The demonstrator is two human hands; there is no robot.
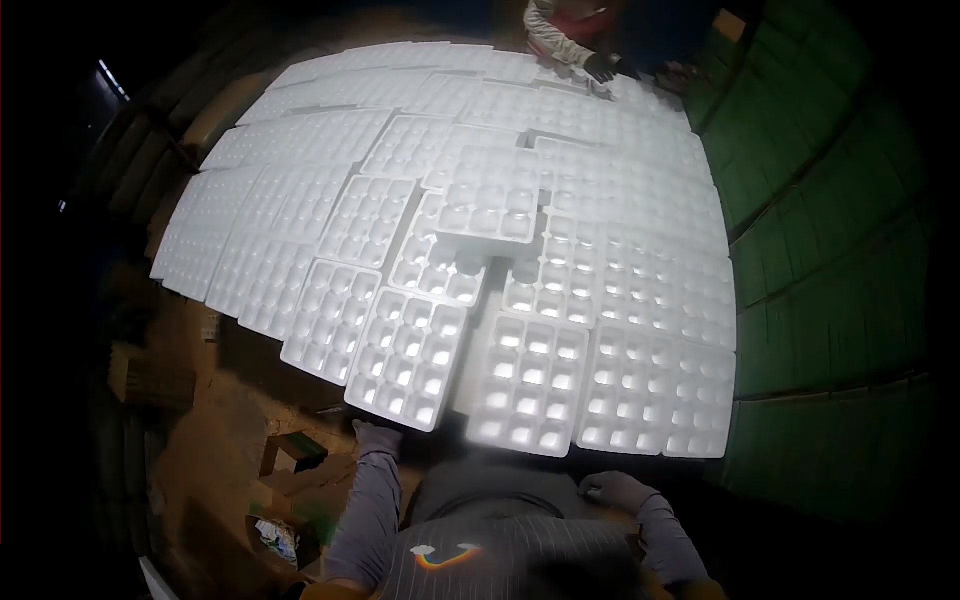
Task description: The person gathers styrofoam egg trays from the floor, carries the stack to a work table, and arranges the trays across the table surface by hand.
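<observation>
White trays with rows of square hollows cover a large table. My left hand (377,438) is at the table's front edge, just below the near tray (405,358); its fingers are partly hidden in shadow. My right hand (617,491) rests low by my lap, below another front tray (528,383), with its fingers curled; whether it holds anything cannot be made out. A raised tray (488,195) lies on top of others near the middle, above a narrow gap between the front trays.
A co-worker's gloved hands (601,68) reach over the far edge of the trays. Green panels (810,220) stand along the right. Open cardboard boxes (292,453) and a brown block-like box (150,380) are on the floor at the left.
</observation>
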